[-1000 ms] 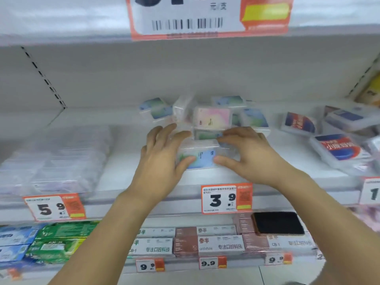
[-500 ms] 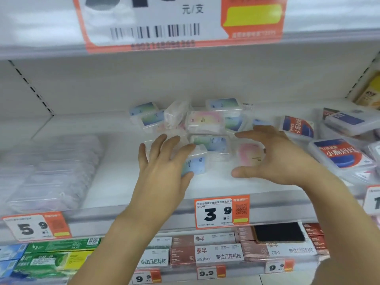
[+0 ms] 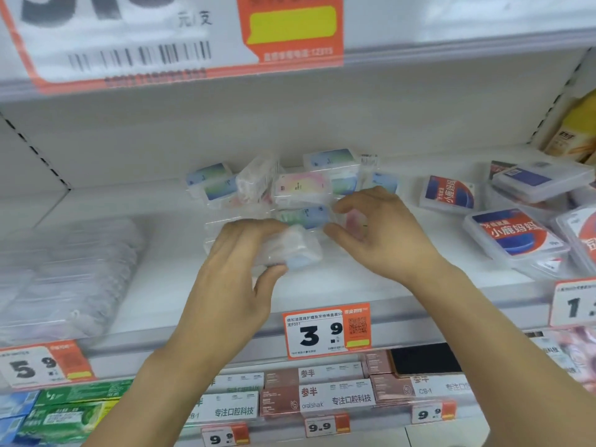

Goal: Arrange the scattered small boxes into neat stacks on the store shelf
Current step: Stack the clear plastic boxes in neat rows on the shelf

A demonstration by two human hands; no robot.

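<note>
Several small clear plastic boxes with pastel labels lie jumbled at the middle back of the white shelf (image 3: 322,285). My left hand (image 3: 238,269) is closed around one clear box (image 3: 296,250) with a pale blue label, held tilted just above the shelf. My right hand (image 3: 380,233) reaches in beside it, fingers curled over a pink-labelled box (image 3: 353,221); thumb and forefinger are near a green and blue box (image 3: 306,216). Whether the right hand grips anything is unclear. A pink and yellow box (image 3: 301,187) sits on top of the pile behind.
Larger clear cases with red and blue labels (image 3: 516,233) lie scattered at the right. Flat clear packs (image 3: 71,266) fill the left of the shelf. An orange 3.9 price tag (image 3: 325,330) hangs on the front rail. Boxed goods (image 3: 322,395) fill the shelf below.
My left hand has closed on the blue-labelled box and tilted it up. My right hand moved left, in toward the pile. The view has moved closer to the shelf.
</note>
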